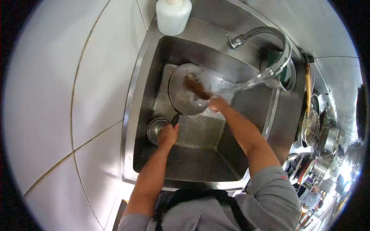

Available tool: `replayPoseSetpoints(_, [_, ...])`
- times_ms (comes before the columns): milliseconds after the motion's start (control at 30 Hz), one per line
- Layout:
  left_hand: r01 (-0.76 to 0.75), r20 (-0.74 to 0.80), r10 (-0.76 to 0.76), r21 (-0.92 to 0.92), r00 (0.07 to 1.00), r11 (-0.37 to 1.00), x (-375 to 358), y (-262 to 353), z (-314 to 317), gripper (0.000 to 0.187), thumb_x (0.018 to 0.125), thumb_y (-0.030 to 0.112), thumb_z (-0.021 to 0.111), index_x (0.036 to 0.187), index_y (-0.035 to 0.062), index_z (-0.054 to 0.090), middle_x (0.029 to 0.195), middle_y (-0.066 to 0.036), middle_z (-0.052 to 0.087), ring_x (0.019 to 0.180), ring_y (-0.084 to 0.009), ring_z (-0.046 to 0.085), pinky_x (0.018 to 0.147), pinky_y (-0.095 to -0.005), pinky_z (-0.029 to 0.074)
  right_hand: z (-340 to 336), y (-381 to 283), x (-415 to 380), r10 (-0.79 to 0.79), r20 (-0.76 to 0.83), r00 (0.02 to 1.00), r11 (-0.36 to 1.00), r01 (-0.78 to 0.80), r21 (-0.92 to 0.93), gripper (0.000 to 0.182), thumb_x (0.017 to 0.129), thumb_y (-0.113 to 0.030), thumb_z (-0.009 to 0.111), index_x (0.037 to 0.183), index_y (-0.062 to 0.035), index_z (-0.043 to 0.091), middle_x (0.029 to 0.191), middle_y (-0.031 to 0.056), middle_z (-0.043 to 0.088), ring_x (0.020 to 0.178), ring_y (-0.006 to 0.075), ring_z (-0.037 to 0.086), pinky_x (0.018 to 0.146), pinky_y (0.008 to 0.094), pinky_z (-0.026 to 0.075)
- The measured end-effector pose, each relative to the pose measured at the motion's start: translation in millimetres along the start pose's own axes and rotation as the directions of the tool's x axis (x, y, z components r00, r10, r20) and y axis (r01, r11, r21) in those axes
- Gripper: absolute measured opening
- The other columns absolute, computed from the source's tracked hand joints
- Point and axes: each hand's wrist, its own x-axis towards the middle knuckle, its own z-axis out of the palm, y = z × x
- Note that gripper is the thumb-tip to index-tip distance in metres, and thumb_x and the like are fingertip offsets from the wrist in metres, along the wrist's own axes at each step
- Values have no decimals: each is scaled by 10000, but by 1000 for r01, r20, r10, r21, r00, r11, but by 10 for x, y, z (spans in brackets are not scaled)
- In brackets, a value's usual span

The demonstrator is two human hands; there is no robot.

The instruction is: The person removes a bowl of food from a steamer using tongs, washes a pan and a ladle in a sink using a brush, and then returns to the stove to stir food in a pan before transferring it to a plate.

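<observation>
A round metal pan (181, 96) is held tilted inside the steel sink (154, 65). My left hand (168, 135) grips its dark handle (175, 119) at the pan's lower edge. My right hand (217, 103) holds a brown scrubbing brush (195, 86) pressed against the pan's inner face. Water pours from the curved tap (269, 38) onto the pan and my right hand.
A white plastic bottle (173, 14) stands on the sink's back corner. A small metal bowl (156, 129) lies in the sink near my left hand. White tiled wall fills the left. Pots, strainers and utensils (316, 127) crowd the right side, where another person stands.
</observation>
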Motion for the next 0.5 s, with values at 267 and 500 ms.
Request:
replayPoseSetpoints(267, [19,2,-19,-43,1000,999,-54,-1,-41,570,972,507,482,1053,-33,642,1004,-268,672,962,-444,654,821,-529,518,-676,-138,-421,225,353,908,544,-418,727,854,864,-615,611,1504,-130,322,1172,259,625,856,335,705,705,439,592])
replayPoseSetpoints(500, [33,4,-33,-170,999,985,-35,-45,-113,581,984,500,464,1051,-54,628,991,-268,671,962,-453,650,810,-530,510,-859,-132,-188,-16,178,984,609,-132,782,904,845,-663,601,1511,-123,312,1311,204,570,930,326,689,703,469,588])
